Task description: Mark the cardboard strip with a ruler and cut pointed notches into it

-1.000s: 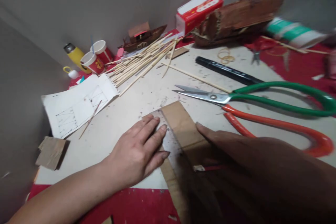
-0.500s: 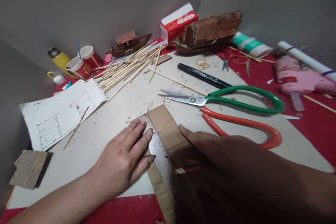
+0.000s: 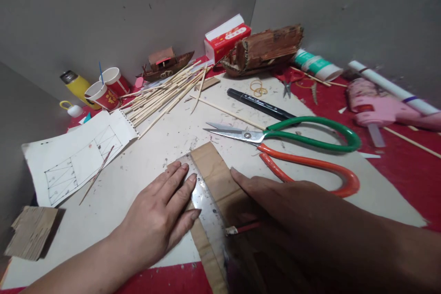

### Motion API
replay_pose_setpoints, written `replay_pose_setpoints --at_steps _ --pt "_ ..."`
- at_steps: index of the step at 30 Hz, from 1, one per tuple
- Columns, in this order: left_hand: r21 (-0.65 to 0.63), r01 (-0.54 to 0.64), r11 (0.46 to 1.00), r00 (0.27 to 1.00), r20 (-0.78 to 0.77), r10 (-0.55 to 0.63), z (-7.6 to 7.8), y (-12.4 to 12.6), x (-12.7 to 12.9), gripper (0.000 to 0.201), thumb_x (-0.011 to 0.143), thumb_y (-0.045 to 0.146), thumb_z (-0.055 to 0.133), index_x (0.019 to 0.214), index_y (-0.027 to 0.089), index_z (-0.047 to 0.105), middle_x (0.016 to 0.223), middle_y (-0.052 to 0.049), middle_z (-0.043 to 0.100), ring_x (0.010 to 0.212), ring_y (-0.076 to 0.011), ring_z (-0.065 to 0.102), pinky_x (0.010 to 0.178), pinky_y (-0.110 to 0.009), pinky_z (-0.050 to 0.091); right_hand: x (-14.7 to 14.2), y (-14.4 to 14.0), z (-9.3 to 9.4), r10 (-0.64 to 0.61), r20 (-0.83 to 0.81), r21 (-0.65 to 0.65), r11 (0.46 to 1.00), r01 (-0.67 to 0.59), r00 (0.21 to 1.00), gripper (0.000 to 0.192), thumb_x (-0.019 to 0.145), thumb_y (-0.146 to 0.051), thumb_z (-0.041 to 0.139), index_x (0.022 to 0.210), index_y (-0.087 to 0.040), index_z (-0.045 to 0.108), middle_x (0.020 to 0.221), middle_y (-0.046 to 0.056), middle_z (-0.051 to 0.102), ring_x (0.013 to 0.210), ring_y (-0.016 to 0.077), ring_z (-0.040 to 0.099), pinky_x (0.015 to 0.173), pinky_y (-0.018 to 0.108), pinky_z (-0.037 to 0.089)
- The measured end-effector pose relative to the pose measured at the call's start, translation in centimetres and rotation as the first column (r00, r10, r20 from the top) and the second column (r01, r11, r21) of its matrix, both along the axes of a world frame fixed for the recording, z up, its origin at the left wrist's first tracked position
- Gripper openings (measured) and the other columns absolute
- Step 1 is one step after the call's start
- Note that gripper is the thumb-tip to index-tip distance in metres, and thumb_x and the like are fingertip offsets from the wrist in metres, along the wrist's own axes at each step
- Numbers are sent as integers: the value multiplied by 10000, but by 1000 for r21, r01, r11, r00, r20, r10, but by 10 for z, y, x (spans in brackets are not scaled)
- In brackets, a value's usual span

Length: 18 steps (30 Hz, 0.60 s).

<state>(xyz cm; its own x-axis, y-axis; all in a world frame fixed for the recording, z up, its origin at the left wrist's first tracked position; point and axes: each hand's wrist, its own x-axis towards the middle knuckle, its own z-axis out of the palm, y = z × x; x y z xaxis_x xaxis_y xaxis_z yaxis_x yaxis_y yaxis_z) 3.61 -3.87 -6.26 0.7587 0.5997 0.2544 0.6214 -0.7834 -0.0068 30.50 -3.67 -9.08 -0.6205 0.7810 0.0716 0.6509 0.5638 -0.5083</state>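
My left hand lies with its fingers stretched out over a clear ruler, pressing it onto a strip of brown cardboard. On the ruler's right side, my right hand is closed around a thin red stick with a pale end. That pale end is at the ruler's right edge. Shadow hides most of the right hand's fingers, and its index finger reaches forward over the cardboard. Just beyond this hand lie large scissors with green and orange handles, their blades slightly parted.
A black marker and a bundle of thin wooden sticks lie farther back. Two model boats stand by the wall. At left are a drawing, paper cups and cardboard pieces; at right, a pink glue gun.
The whole view has shifted a little, so most things appear farther left and slightly lower. Both hands keep their places on the ruler and cardboard.
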Motion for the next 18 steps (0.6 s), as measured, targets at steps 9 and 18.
replay_pose_setpoints --at_steps 9,18 --pt "-3 -9 1000 1000 2 9 0 0 -3 478 931 287 570 1323 16 542 1349 -268 599 1295 -375 547 1014 -515 537 -5 1 21 -1 -1 -58 998 1 1000 477 826 -185 607 1300 -168 563 961 90 790 723 243 758 559 292 551" --pt "-26 -9 1000 1000 6 9 0 0 -5 494 922 287 590 1334 23 528 1360 -258 592 1323 -367 517 1030 -517 525 -5 4 20 13 -33 -97 995 -16 999 414 810 -152 585 1222 -182 601 923 70 788 717 234 754 553 284 547"
